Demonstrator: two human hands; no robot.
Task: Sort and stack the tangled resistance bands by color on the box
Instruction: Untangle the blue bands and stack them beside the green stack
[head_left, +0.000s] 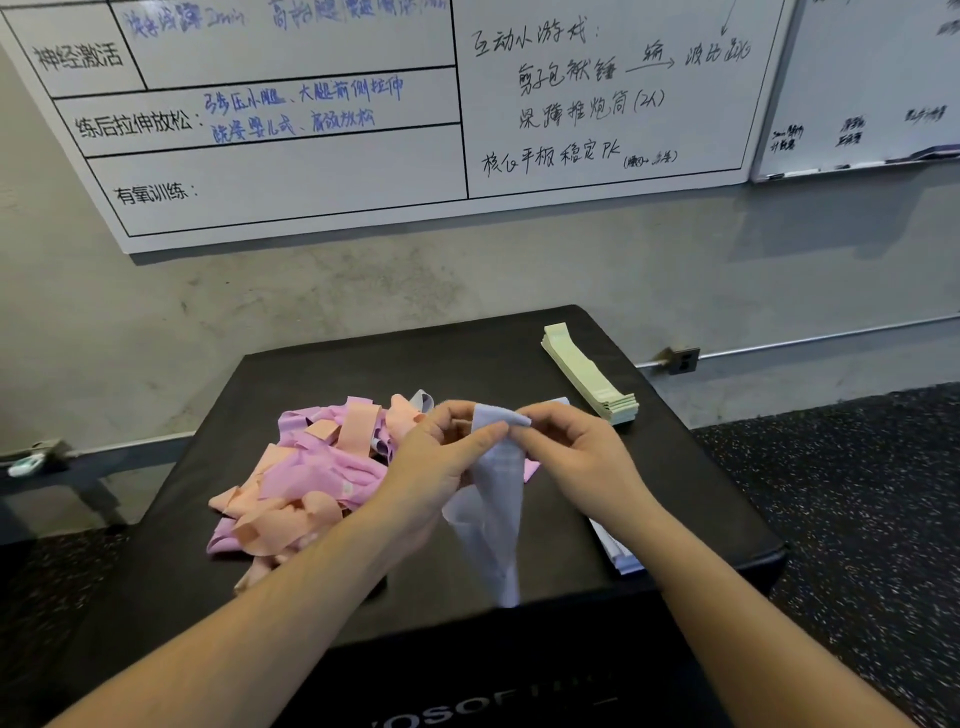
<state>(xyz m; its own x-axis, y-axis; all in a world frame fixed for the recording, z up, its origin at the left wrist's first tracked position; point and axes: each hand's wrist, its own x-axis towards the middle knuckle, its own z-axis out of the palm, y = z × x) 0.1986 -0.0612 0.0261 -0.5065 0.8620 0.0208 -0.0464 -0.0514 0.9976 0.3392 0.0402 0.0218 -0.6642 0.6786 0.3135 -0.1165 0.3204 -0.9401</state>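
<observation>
A black padded box stands in front of me. On its left half lies a tangled heap of pink and peach resistance bands. A neat stack of pale green bands lies at the far right. Both hands hold one pale lavender band by its top edge above the box's middle; it hangs down loosely. My left hand pinches its left corner, my right hand its right corner. A flat lavender stack shows partly under my right forearm.
A grey concrete wall with large whiteboards rises behind the box. Speckled black rubber flooring spreads to the right. A dark bench or rack with a small pale object on it stands at the left.
</observation>
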